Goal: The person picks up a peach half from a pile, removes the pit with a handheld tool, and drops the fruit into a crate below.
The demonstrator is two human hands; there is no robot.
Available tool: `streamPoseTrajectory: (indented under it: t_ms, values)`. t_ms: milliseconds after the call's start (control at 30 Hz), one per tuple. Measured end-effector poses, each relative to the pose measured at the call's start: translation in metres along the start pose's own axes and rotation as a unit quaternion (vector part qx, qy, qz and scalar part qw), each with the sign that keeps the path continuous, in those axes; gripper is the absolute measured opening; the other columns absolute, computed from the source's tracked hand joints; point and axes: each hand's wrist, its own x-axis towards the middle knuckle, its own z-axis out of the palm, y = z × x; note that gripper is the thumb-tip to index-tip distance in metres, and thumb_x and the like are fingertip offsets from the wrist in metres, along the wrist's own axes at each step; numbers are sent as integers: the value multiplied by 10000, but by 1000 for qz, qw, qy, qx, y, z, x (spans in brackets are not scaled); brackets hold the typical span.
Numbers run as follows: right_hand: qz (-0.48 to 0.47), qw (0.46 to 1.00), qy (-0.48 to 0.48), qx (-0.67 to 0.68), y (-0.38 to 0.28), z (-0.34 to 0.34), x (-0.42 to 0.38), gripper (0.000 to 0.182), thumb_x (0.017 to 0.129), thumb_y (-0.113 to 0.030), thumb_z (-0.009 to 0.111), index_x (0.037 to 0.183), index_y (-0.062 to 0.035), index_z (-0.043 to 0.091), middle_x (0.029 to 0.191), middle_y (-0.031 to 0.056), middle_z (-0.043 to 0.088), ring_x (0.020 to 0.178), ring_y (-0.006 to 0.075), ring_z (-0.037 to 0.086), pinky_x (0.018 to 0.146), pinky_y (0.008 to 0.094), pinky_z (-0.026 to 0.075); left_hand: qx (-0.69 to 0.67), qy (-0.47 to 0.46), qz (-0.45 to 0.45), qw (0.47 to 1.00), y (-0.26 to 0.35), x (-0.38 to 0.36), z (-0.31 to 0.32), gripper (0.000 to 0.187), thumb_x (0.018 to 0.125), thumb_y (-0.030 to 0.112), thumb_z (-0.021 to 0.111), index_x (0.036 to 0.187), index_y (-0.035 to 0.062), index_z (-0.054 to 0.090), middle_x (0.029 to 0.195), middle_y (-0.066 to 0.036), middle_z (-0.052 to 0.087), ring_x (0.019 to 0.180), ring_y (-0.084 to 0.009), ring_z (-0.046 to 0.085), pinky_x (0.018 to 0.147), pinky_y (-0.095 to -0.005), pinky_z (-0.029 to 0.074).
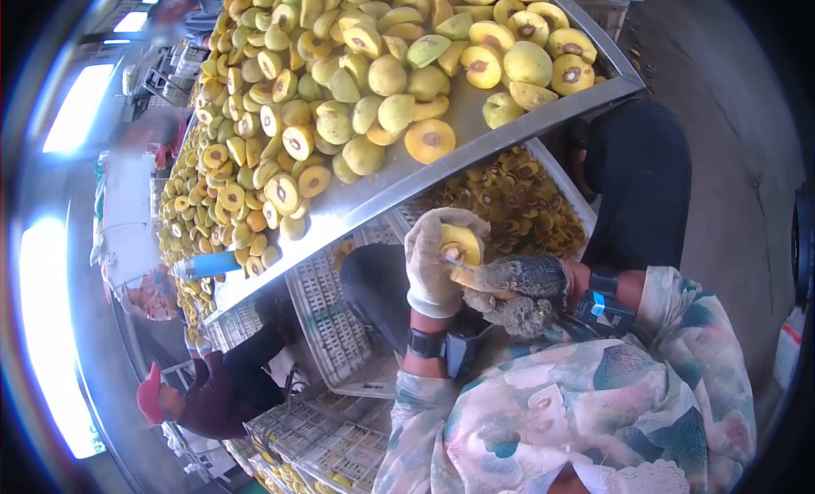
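In a pale, stained work glove, my left hand [433, 269] is wrapped round a yellow peach half [463, 242], with its cut face toward me. My right hand [522, 283], in a worn grey glove, is closed just beside it. A thin metal tool [456, 261] shows at the right fingertips and touches the cut face near the pit; its handle is mostly hidden in the glove. Both hands are above my lap, below the edge of a metal table [501, 146] heaped with halved peaches [365, 112], many with pits showing.
Under the table edge stands a bin of peach scraps [509, 197]. White plastic crates [327, 324] are beside my legs. A blue cylinder [212, 265] rests on the table among the fruit. Several people sit along the table, one in a red cap [150, 395].
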Motion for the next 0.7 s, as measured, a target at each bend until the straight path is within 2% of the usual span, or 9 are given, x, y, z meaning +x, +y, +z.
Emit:
streamPoseTrajectory:
  t_ms: [33,133,200,267,333,400,433,533,700]
  values:
    - [15,996,-83,17,-3,-6,4,287,904,-240,600,1102,-34,584,827,44,635,556,107,588,421,206,466,-31,60,10,998,-6,2,-1,479,932,433,456,931,-31,574,838,-165,625,615,-188,582,560,-274,479]
    - [-86,994,-17,65,-10,3,-12,265,910,-259,586,1043,-29,583,760,55,621,481,118,567,362,205,435,49,203,51,977,1,0,-21,443,950,404,443,963,-16,582,847,-160,634,626,-196,594,505,-286,489]
    - [-100,979,172,-44,-11,-7,-12,266,900,-322,587,987,-70,586,729,25,583,514,121,543,382,228,416,83,193,30,977,24,-15,-39,407,947,381,463,966,-3,595,843,-135,651,642,-170,606,471,-256,490]
    - [-98,930,325,-145,-12,-5,1,291,889,-352,594,977,-74,589,719,23,574,521,124,533,403,238,420,139,216,49,965,45,-33,-54,386,942,331,498,952,-34,623,870,-141,665,788,-186,626,715,-280,499]
    - [-97,893,403,-174,-12,-7,7,317,879,-381,601,967,-77,592,709,20,565,528,127,522,423,247,425,242,243,47,938,70,-51,-80,350,918,327,545,954,-8,639,870,-145,662,780,-203,627,745,-298,495]
    - [-97,877,434,-181,-10,-3,10,342,868,-410,607,957,-80,595,698,18,556,535,129,512,444,257,429,662,252,0,706,80,-55,-122,364,857,352,619,1047,41,624,1025,-190,629,844,-276,632,775,-347,497]
    - [-92,872,446,-180,-8,-2,11,355,863,-425,611,952,-82,596,693,17,552,538,131,507,454,262,432,843,283,-39,455,81,-52,-126,473,792,377,682,1150,87,577,1203,-216,539,966,-335,598,814,-390,487]
    - [-80,868,457,-177,-6,3,17,393,847,-469,621,937,-87,601,677,13,538,548,135,491,485,276,438,715,326,41,617,96,-13,-128,580,750,369,709,1212,67,529,1238,-205,509,1058,-340,547,876,-403,456]
    - [-118,897,399,-150,-8,-11,18,433,823,-551,603,933,-133,618,762,47,546,668,194,494,579,339,438,728,142,98,664,73,85,-90,582,735,316,728,1206,59,501,1182,-167,536,994,-372,581,822,-436,483]
